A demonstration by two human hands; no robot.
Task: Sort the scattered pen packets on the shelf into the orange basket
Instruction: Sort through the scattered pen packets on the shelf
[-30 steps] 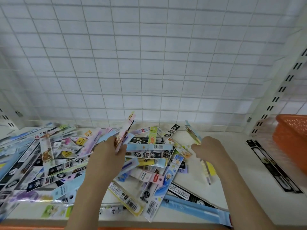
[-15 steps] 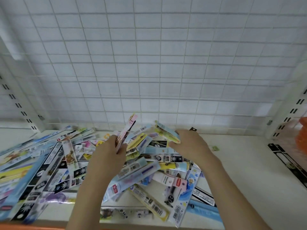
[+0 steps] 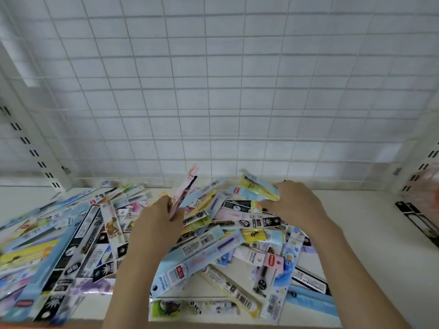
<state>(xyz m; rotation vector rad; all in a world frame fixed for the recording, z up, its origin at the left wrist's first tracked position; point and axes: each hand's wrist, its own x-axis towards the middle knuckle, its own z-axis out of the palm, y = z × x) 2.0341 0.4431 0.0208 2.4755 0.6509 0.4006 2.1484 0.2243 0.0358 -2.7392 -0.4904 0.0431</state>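
A heap of colourful pen packets (image 3: 78,241) covers the left and middle of the white shelf (image 3: 370,233). My left hand (image 3: 159,224) is shut on a small upright bundle of packets (image 3: 184,191), pink at the top. My right hand (image 3: 294,203) grips a yellow and blue packet (image 3: 257,188) over the middle of the heap. Only a blurred sliver of the orange basket (image 3: 433,184) shows at the far right edge.
A white wire grid (image 3: 213,91) forms the back wall, with slotted uprights (image 3: 28,143) at left and right. Black packets (image 3: 418,217) lie alone at the shelf's right. An orange strip (image 3: 14,325) runs along the front edge.
The view has swung left, so the orange basket has slid almost out of frame. My right hand moved left with its packets, from the heap's right edge to above its middle.
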